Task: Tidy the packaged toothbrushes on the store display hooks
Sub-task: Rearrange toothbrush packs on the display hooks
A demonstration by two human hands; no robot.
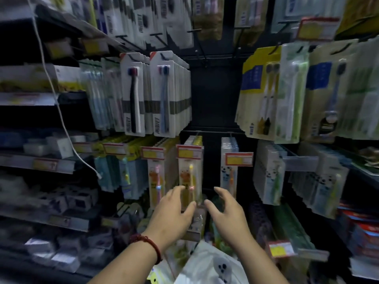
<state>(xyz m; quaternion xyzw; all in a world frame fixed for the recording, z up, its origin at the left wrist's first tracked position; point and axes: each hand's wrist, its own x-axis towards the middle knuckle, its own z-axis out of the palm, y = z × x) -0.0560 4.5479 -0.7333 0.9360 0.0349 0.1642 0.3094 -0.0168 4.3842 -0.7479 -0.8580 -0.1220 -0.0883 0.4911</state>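
At a dim store display of hanging toothbrushes, a person's left hand (174,210) and right hand (227,212) reached side by side toward the lower row of hooks. Both had their fingers spread and loose, and neither gripped anything. The left hand, with a red bead bracelet (146,241) at its wrist, was at the bottom edge of an orange bear-printed toothbrush pack (189,179). Whether its fingertips touched the pack could not be told. The right hand hovered just right of that pack, before the dark gap separating it from a panda-printed pack (228,173).

Four red-and-yellow price tags (189,152) were legible along that lower row. A pink bear-printed pack (155,177) hung just left of the orange one.

One row up, two stacks of white-carded toothbrushes hung side by side, the left stack (133,95) fronted by a black-and-white brush and the right stack (166,95) by a blue one. Across the gap to the right hung yellow-backed packs (260,89).

A white cord (53,89) trailed down past the left-hand shelves (51,165), whose boxes were blurred. A white plastic bag (205,267) lay below the wrists, and the display's back panel (215,95) was black.
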